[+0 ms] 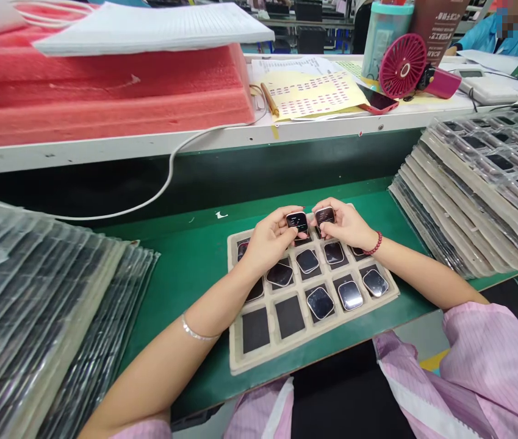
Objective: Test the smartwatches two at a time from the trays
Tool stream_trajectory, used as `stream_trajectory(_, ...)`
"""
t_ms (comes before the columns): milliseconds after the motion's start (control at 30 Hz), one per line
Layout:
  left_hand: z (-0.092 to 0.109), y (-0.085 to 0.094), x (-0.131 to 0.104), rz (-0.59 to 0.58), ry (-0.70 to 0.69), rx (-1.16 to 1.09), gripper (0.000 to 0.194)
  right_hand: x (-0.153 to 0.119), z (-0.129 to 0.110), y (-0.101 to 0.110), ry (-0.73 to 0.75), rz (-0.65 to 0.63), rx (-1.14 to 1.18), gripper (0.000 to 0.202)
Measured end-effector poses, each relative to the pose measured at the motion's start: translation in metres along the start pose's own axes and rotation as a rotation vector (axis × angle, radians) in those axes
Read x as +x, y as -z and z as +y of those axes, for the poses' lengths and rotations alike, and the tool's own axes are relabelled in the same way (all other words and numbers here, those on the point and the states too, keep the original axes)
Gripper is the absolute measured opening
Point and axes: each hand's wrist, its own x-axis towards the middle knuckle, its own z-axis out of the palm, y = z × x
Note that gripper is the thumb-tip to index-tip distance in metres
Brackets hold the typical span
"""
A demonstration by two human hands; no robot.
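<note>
My left hand [270,238] is closed on a square smartwatch body [297,222] with rounded corners and a lit dark screen, thumb at its lower edge. My right hand [343,224] grips a second smartwatch body [324,216] the same way, close beside the first. Both are held above the back row of a beige compartment tray [268,352]. Several more watch bodies lie in its pockets, such as one with a bright reflection [350,295]. Two front-left pockets show only dark lining [255,329]. My left hand partly hides the pockets at the tray's left.
Stacked clear trays [34,317] stand at left; another tray stack [473,201], watches on top, stands at right. A white cable [169,167] hangs from the shelf [194,141], which bears red foam [103,91], papers, a pink fan [402,66] and a phone [380,99]. Another person's blue sleeve [478,38] shows behind.
</note>
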Motion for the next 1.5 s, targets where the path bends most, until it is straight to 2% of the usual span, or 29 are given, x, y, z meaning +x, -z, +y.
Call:
stream_trajectory(167,-0.0016,0.0010,0.0000,-0.014,0.003,0.011,0.049,-0.0006,-0.0019,-0.0008,-0.008,0.000,0.012,0.033)
stream_trajectory(467,-0.0042,0.0026,0.0007,-0.021,0.007,0.023,0.064,-0.0002,-0.0012,-0.0018,0.017,0.008,0.023,0.033)
stream_trajectory(633,-0.0053,0.0035,0.0009,-0.015,-0.009,0.045,0.054,-0.0004,-0.0030,-0.0015,0.006,0.009,0.010,0.028)
stream_trajectory(833,-0.0020,0.0015,0.0002,0.003,-0.001,0.055,0.051,-0.0002,-0.0013,-0.0016,0.001,0.013,0.021,0.038)
stream_trajectory(1000,-0.0006,0.0017,0.0000,0.004,0.002,0.078,0.046,0.0002,-0.0025,-0.0028,-0.027,0.024,0.033,0.037)
stream_trajectory(1233,0.0014,0.0032,-0.0011,0.041,-0.010,0.121,0.036,-0.0002,-0.0037,-0.0015,-0.044,0.044,0.016,0.022)
stream_trajectory(1400,0.0028,0.0037,-0.0007,0.016,0.016,0.106,0.042,-0.0007,-0.0023,-0.0023,-0.047,0.024,0.037,0.037)
stream_trajectory(1500,0.0044,0.0030,-0.0008,0.017,0.017,0.096,0.034,-0.0006,-0.0028,-0.0022,-0.067,0.015,0.041,0.030)
